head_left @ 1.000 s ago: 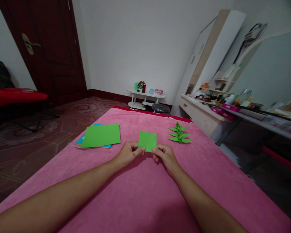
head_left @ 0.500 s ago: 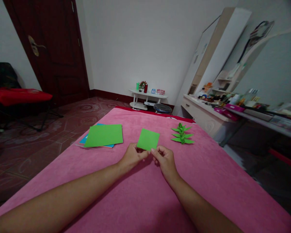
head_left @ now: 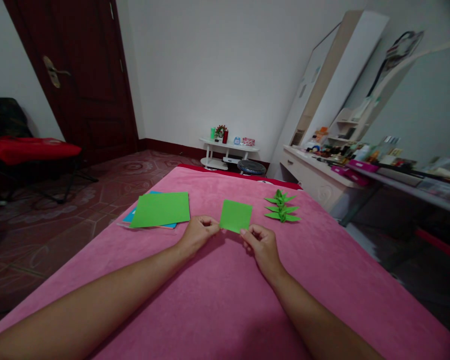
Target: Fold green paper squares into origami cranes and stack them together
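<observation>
A small green square of paper [head_left: 236, 215] is held up just above the pink bedspread. My left hand [head_left: 200, 233] pinches its lower left corner between thumb and fingers. At the lower right corner, my right hand [head_left: 260, 245] grips the paper the same way. Larger green sheets [head_left: 161, 209] lie to the left on top of blue paper [head_left: 129, 217]. To the right stand several folded green paper pieces [head_left: 282, 207] with pointed ends, set in a row.
The pink bedspread [head_left: 217, 300] stretches under both arms. Beyond its far edge stands a low white table [head_left: 230, 146] with small items. A dressing table [head_left: 315, 170] crowded with bottles is at the right, and a red-covered chair [head_left: 30, 149] at the left.
The green square has shifted slightly right and turned a little. My left hand has moved left from under the paper to its corner; my right hand has moved slightly right.
</observation>
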The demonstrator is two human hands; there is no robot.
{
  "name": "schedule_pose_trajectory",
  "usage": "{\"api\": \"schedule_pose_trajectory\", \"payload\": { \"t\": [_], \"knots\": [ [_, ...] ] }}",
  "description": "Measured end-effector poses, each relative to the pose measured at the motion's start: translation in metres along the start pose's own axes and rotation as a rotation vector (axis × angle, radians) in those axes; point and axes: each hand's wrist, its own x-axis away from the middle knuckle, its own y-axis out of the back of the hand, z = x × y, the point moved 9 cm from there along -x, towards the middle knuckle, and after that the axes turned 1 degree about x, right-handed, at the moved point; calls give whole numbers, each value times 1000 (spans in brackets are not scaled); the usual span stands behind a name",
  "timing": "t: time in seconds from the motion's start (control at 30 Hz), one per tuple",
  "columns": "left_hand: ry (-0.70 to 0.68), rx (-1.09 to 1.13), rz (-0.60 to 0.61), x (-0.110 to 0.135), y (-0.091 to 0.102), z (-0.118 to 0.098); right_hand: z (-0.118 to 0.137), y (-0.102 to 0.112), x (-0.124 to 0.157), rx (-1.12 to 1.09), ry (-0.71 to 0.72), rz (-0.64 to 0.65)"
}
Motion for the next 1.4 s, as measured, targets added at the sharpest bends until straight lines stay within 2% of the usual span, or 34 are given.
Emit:
{"api": "schedule_pose_trajectory", "payload": {
  "t": [0.1, 0.17, 0.2, 0.3, 0.37, 0.47, 0.6, 0.8, 0.97, 1.03, 1.13, 1.23, 1.3, 1.37, 1.4],
  "knots": [
    [-11, 37, -88, -6, 16, -1, -2, 11, -3, -70, -5, -65],
    [-20, 57, -75, -6, 16, -3, -3, 14, -5, -107, -1, -81],
    [-23, 68, -26, -5, 10, -4, -3, 14, -5, -115, -4, -71],
    [-18, 86, 228, 7, -22, -6, -5, 6, -5, -118, -32, 0],
    [4, 92, 320, 14, -37, -5, -6, 1, -3, -122, -44, 39],
    [33, 114, 280, 17, -39, -3, -10, -10, -2, -176, -82, 100],
    [1, 115, 233, 17, -35, -6, -14, -28, 1, -243, -116, 205],
    [-27, 129, 169, 14, -28, -7, -13, -24, -2, -259, -95, 147],
    [-42, 135, 284, 21, -43, -9, -13, -31, -2, -189, -104, 136],
    [-49, 140, 293, 22, -43, -10, -13, -31, -2, -201, -106, 107],
    [-37, 138, 235, 17, -33, -7, -18, -10, -8, -283, -125, -15],
    [-20, 175, 128, 8, -15, -2, -29, 36, -16, -409, -149, -267],
    [-6, 251, 93, 4, -8, 0, -34, 58, -21, -436, -137, -360],
    [47, 349, 151, 3, -14, 2, -34, 63, -24, -441, -140, -358],
    [88, 401, 209, 5, -20, 3, -32, 56, -25, -437, -148, -304]
  ]
}}
